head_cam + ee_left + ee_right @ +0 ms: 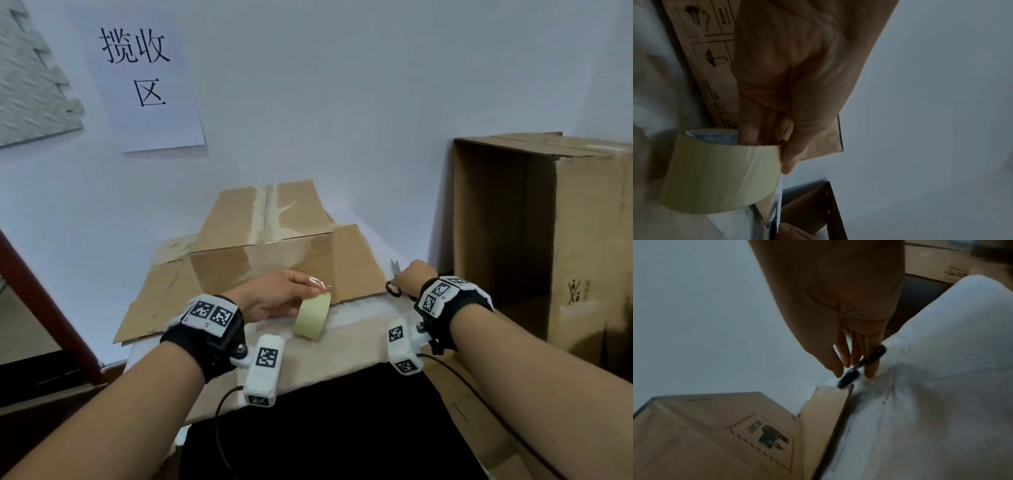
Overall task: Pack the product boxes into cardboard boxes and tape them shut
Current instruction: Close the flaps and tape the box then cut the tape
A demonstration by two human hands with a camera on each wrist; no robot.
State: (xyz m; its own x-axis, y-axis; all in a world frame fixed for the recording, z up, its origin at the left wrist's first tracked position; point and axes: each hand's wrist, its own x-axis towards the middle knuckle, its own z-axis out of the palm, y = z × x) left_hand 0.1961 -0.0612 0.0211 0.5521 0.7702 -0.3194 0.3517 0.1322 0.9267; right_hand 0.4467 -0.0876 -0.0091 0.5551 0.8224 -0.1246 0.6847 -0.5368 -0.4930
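Note:
A brown cardboard box point(267, 246) stands on the white-covered table point(363, 325), its top seam taped and one flap point(356, 263) sticking out at its right end. My left hand point(284, 294) grips a yellowish tape roll point(311, 317) in front of the box. In the left wrist view the fingers point(748, 129) sit inside the roll point(719, 175) and the thumb presses its outer face, with a short clear strip pulled free. My right hand point(412, 275) pinches black-handled scissors point(394, 287) on the table right of the flap; the fingertips close on the handles point(849, 378).
A large open cardboard box point(555, 240) stands on its side at the right. Flattened cardboard point(154, 301) lies under and left of the box. A paper sign point(137, 75) hangs on the wall. A dark red frame point(41, 308) runs along the left.

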